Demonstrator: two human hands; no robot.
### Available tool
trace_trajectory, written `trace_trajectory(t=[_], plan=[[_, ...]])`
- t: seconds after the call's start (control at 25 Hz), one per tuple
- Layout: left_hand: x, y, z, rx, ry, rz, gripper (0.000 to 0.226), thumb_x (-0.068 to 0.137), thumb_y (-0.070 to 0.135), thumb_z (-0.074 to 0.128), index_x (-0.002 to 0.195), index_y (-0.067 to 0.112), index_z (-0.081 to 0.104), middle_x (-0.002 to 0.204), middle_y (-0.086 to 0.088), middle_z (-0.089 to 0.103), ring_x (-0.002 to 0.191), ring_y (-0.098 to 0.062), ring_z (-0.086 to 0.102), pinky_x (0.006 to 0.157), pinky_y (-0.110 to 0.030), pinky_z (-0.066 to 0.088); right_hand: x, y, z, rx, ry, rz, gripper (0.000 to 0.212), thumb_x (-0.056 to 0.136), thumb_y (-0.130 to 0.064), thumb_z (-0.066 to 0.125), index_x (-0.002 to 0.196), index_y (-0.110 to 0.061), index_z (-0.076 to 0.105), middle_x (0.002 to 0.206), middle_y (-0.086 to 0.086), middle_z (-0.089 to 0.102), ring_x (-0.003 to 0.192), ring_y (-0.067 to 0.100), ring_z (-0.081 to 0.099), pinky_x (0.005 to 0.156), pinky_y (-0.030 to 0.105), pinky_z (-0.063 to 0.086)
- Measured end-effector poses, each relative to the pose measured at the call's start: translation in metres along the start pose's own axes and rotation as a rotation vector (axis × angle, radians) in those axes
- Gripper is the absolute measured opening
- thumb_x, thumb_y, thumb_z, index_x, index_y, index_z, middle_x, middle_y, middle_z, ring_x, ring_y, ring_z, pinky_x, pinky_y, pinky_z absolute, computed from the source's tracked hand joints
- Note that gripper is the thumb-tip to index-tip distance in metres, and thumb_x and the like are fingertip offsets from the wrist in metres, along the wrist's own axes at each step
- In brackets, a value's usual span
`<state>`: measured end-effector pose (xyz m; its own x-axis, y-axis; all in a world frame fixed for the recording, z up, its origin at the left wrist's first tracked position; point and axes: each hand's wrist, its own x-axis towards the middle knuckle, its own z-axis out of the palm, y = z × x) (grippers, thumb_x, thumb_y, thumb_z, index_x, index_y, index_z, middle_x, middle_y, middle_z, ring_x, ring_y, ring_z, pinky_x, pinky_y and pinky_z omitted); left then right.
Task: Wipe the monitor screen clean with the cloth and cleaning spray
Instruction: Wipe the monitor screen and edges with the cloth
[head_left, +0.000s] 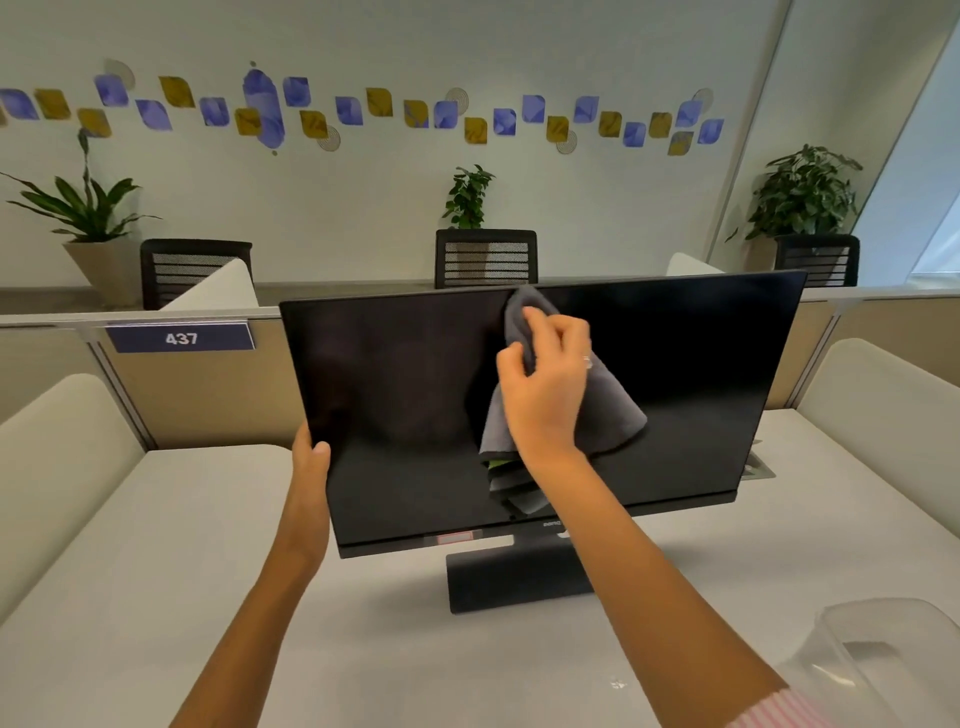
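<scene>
A black monitor (405, 395) stands on its dark base (514, 579) in the middle of the white desk, its screen dark and tilted slightly back. My right hand (545, 384) presses a grey cloth (613, 410) against the upper middle of the screen; the cloth hangs down below my palm and reaches up to the top bezel. My left hand (310, 460) grips the monitor's left edge low down, thumb on the front. No spray bottle can be made out for certain.
The white desk (156, 571) has padded side dividers left and right. A clear plastic object (883, 654) sits at the near right corner. A partition with the sign 437 (181, 339) runs behind, then office chairs and potted plants.
</scene>
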<state>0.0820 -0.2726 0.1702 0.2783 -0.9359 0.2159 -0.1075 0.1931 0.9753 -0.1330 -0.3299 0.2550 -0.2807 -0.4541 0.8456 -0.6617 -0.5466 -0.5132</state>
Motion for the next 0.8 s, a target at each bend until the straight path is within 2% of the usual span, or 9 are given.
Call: trace_trajectory(t=[0.08, 0.2, 0.32, 0.4, 0.48, 0.56, 0.72, 0.8], plan=[[0.001, 0.001, 0.000, -0.020, -0.011, -0.003, 0.045, 0.100, 0.035, 0.022, 0.145, 0.031, 0.020, 0.147, 0.011, 0.032, 0.128, -0.008, 0.036, 0.099, -0.024, 0.033, -0.019, -0.021, 0.020, -0.038, -0.085, -0.166, 0.027, 0.079, -0.003, 0.060, 0.106, -0.002, 0.064, 0.095, 0.015, 0.055, 0.081, 0.027, 0.051, 0.072, 0.033, 0.046], [0.003, -0.002, -0.001, -0.020, 0.003, -0.019, 0.048, 0.100, 0.036, 0.024, 0.147, 0.029, 0.018, 0.152, 0.008, 0.026, 0.137, -0.014, 0.028, 0.112, -0.036, 0.027, -0.059, -0.029, 0.038, -0.088, -0.222, -0.298, 0.025, 0.081, -0.005, 0.058, 0.105, -0.004, 0.065, 0.093, 0.013, 0.059, 0.081, 0.026, 0.054, 0.066, 0.031, 0.049], [0.003, -0.002, -0.001, -0.024, 0.009, -0.045, 0.049, 0.100, 0.034, 0.024, 0.148, 0.028, 0.014, 0.155, 0.005, 0.020, 0.141, -0.018, 0.022, 0.115, -0.041, 0.021, -0.099, -0.010, 0.032, -0.177, -0.322, -0.361, 0.022, 0.079, -0.007, 0.062, 0.101, -0.007, 0.065, 0.091, 0.010, 0.062, 0.079, 0.023, 0.058, 0.060, 0.026, 0.054], [0.004, -0.001, -0.001, -0.045, -0.005, -0.048, 0.048, 0.101, 0.033, 0.024, 0.148, 0.027, 0.014, 0.155, 0.004, 0.021, 0.141, -0.020, 0.023, 0.116, -0.044, 0.022, -0.116, 0.009, 0.020, -0.211, -0.354, -0.316, 0.021, 0.077, -0.005, 0.064, 0.099, -0.007, 0.064, 0.090, 0.009, 0.062, 0.078, 0.022, 0.058, 0.060, 0.026, 0.054], [0.004, 0.001, -0.001, -0.061, -0.014, -0.058, 0.048, 0.101, 0.032, 0.024, 0.148, 0.027, 0.015, 0.155, 0.004, 0.022, 0.141, -0.020, 0.024, 0.115, -0.045, 0.023, -0.118, 0.027, 0.007, -0.225, -0.314, -0.147, 0.021, 0.078, -0.004, 0.063, 0.099, -0.006, 0.062, 0.092, 0.010, 0.059, 0.078, 0.023, 0.056, 0.063, 0.032, 0.054], [0.004, 0.002, -0.002, -0.072, -0.018, -0.073, 0.049, 0.100, 0.032, 0.025, 0.148, 0.027, 0.015, 0.155, 0.004, 0.022, 0.141, -0.021, 0.023, 0.115, -0.047, 0.023, -0.104, 0.041, -0.007, -0.204, -0.205, 0.043, 0.023, 0.080, -0.001, 0.061, 0.102, -0.004, 0.060, 0.095, 0.011, 0.055, 0.081, 0.024, 0.054, 0.066, 0.037, 0.053], [0.003, 0.003, -0.002, -0.068, -0.032, -0.093, 0.050, 0.100, 0.033, 0.025, 0.148, 0.028, 0.011, 0.156, 0.005, 0.017, 0.142, -0.021, 0.019, 0.115, -0.044, 0.021, -0.046, 0.054, -0.030, -0.235, 0.111, 0.192, 0.026, 0.087, -0.006, 0.055, 0.112, -0.005, 0.062, 0.102, 0.014, 0.053, 0.087, 0.025, 0.049, 0.071, 0.021, 0.037], [0.003, 0.004, -0.003, -0.067, -0.047, -0.109, 0.051, 0.100, 0.033, 0.025, 0.148, 0.029, 0.009, 0.157, 0.005, 0.014, 0.143, -0.021, 0.017, 0.115, -0.043, 0.020, -0.019, 0.052, -0.031, -0.234, 0.206, 0.239, 0.027, 0.091, -0.012, 0.053, 0.116, -0.008, 0.063, 0.107, 0.015, 0.052, 0.093, 0.025, 0.047, 0.072, 0.021, 0.037]])
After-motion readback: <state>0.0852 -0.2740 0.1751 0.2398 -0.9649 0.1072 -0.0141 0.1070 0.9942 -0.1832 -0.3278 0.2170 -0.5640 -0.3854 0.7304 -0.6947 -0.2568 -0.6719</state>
